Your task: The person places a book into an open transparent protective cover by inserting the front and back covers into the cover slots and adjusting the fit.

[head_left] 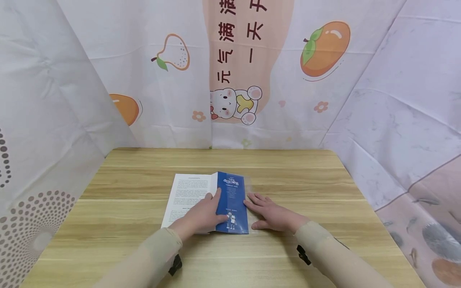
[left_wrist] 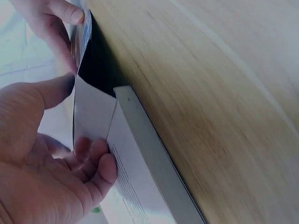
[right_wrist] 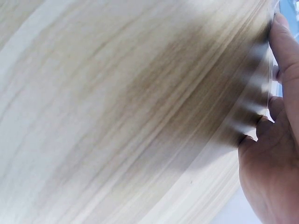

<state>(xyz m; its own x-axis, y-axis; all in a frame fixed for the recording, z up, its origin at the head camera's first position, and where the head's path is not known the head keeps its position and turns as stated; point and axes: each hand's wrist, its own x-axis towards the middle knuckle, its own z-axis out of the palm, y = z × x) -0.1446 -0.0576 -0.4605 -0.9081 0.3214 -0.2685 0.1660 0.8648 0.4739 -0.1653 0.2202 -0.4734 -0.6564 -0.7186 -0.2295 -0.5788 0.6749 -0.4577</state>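
Observation:
A book point(head_left: 191, 192) lies spread on the table, its printed white page at the left and its blue cover point(head_left: 234, 204) at the right. Between them the white flap point(left_wrist: 93, 109) rises to a fold. My left hand point(head_left: 201, 214) straddles this fold and pinches it, thumb on the blue side and curled fingers against the white side. Clear plastic film point(head_left: 250, 184) sticks out past the cover's right edge. Flat on the table by that edge, my right hand point(head_left: 271, 214) rests with fingers spread, fingertips touching the film's edge.
The wood-grain table point(head_left: 133, 168) carries the book near its middle. Behind it hangs a white curtain point(head_left: 173, 100) printed with fruit and a cartoon bear, and more cloth hangs at both sides.

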